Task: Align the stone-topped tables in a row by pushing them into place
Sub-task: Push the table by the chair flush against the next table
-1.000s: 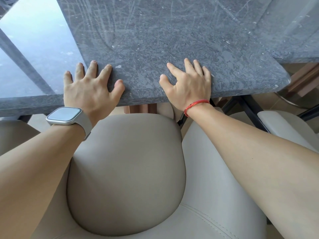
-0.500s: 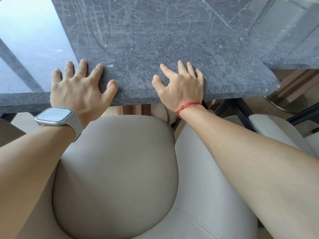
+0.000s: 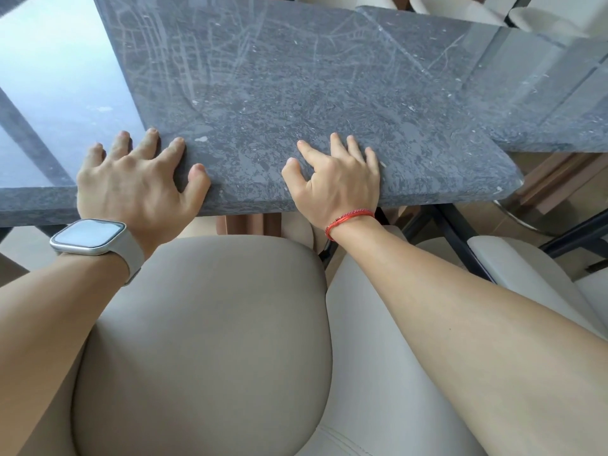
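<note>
Since the earlier frames the far edge of the table and a second slab beyond it have come into sight, and both hands have slid toward the middle of the picture while staying on the near edge. The table fills the upper half: a thick grey stone slab, mottled and scratched, with a rounded corner at 3 o'clock and a glossy sheen on its 9 o'clock part. The left hand lies palm-down across the near edge at 9 o'clock, fingers spread and slightly arched, thumb hooked over the rim. The right hand presses flat at the centre, fingers fanned with the index stretched apart from the rest. A neighbouring table of the same stone sits at 2 o'clock, its edge touching the first. A square silver watch on a pale band circles the left wrist; a thin red cord bracelet circles the right. Below, at 6 o'clock, a smooth beige padded chair back bulges between the forearms, with black metal legs at 3 o'clock.
</note>
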The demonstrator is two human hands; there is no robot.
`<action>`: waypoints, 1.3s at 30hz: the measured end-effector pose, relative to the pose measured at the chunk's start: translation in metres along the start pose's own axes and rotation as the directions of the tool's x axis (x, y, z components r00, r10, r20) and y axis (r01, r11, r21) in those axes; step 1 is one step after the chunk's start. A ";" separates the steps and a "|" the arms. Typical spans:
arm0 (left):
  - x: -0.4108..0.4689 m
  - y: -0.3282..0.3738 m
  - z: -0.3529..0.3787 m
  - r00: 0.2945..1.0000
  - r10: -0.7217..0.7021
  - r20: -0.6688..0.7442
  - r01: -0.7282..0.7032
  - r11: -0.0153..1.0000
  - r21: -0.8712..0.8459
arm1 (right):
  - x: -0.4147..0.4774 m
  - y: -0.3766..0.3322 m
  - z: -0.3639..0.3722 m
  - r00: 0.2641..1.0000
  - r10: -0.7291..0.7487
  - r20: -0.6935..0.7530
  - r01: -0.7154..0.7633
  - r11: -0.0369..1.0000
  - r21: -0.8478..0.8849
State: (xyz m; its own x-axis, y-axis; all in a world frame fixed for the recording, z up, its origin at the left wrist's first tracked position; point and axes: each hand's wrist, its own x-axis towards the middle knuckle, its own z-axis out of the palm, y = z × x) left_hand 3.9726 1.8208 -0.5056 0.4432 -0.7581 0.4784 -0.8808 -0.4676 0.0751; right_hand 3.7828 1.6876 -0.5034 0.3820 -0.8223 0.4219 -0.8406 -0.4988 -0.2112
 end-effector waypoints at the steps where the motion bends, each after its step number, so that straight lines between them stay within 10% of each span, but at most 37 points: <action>1: 0.000 0.001 0.000 1.000 0.000 0.000 0.000 1.000 -0.003 | 0.000 0.001 0.000 1.000 -0.002 -0.001 0.002 1.000 -0.001; 39: 0.025 0.002 0.009 1.000 0.013 -0.016 -0.012 0.999 0.044 | 0.028 -0.001 0.011 0.999 -0.032 0.018 0.032 0.999 -0.013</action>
State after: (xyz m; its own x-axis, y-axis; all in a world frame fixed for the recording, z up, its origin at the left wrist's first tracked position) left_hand 3.9838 1.7971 -0.5019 0.4291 -0.7565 0.4936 -0.8778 -0.4781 0.0305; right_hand 3.7985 1.6621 -0.5016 0.4156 -0.8106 0.4125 -0.8327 -0.5216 -0.1858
